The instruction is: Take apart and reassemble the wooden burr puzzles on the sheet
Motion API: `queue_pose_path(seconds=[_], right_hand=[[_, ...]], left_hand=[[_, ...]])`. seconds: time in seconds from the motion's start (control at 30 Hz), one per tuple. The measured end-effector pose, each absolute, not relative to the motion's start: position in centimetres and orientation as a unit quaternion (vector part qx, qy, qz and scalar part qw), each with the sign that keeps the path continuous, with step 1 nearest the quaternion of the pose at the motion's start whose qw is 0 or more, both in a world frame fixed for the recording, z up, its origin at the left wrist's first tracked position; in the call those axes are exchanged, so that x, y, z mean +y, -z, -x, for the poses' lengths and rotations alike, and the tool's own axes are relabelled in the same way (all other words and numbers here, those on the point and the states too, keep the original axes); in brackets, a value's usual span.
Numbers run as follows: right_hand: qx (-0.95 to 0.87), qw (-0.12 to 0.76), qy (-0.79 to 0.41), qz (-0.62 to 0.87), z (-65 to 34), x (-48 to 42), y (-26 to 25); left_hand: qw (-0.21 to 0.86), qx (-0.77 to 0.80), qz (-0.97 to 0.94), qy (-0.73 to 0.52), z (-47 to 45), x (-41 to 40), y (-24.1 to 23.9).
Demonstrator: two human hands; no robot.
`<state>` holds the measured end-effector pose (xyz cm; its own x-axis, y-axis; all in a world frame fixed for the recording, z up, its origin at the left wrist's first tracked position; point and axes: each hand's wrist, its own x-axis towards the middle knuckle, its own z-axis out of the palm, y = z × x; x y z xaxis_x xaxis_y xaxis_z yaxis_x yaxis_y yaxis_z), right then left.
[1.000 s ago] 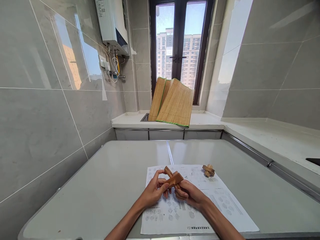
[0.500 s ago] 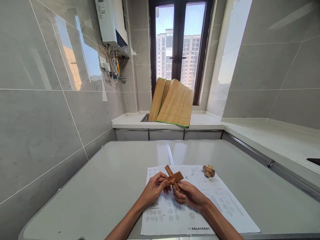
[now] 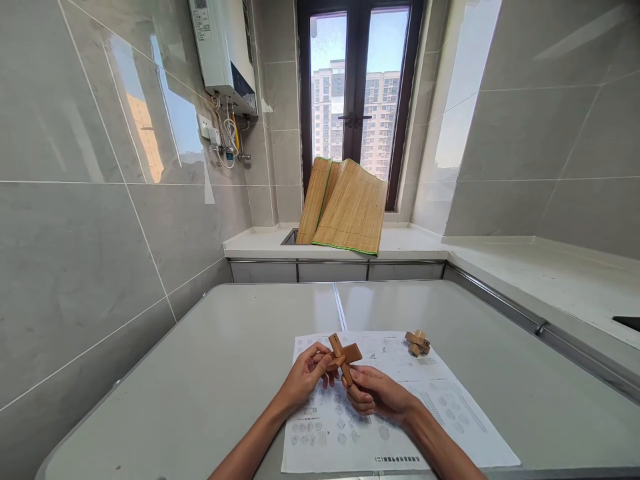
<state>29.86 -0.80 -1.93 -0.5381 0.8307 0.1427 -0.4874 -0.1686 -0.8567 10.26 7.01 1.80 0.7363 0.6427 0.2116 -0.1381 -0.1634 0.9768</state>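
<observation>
A brown wooden cross-shaped puzzle (image 3: 342,355) is held between both hands above a printed instruction sheet (image 3: 430,413) on the grey table (image 3: 200,387). My left hand (image 3: 305,378) pinches its left arm with curled fingers. My right hand (image 3: 376,395) grips its lower end from below, fingers closed. A second, smaller wooden puzzle (image 3: 417,343) lies on the sheet's far right corner, apart from both hands.
Folded bamboo mats (image 3: 345,207) lean against the window on the white counter (image 3: 415,243) behind the table. A tiled wall runs along the left, with a water heater (image 3: 225,47) high up. Another counter stretches along the right.
The wooden cross has turned in my hands, from lying flatter to standing more upright. Both hands shifted slightly toward me.
</observation>
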Motion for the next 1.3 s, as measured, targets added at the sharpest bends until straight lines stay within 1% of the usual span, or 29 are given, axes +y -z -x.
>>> queue_pose_path(seconds=[0.1,0.27,0.57,0.7,0.87,1.03,1.3], right_hand=[[-0.46,0.448,-0.743,0.19,-29.9,-0.7,2.2],[-0.442,0.481,-0.73,0.201,-30.0,-0.6,2.1],[-0.398,0.53,-0.699,0.267,-29.8,-0.3,1.8],[-0.393,0.529,-0.699,0.277,-29.7,-0.3,1.9],[-0.399,0.53,-0.687,0.297,-29.8,-0.1,2.2],[-0.417,0.532,-0.625,0.391,-29.5,0.1,2.5],[-0.509,0.496,-0.517,0.477,-28.9,0.1,2.7]], left_hand=[[0.621,0.187,-0.696,-0.308,-10.3,7.1,-1.8],[0.617,0.211,-0.696,-0.301,-10.6,7.6,-1.0],[0.559,0.292,-0.681,-0.371,-10.8,8.3,-0.1],[0.544,0.305,-0.676,-0.392,-10.7,8.4,0.0],[0.508,0.326,-0.696,-0.389,-10.5,8.3,0.0],[0.446,0.352,-0.728,-0.383,-10.2,7.9,-0.6],[0.419,0.3,-0.793,-0.326,-10.1,7.0,-1.6]])
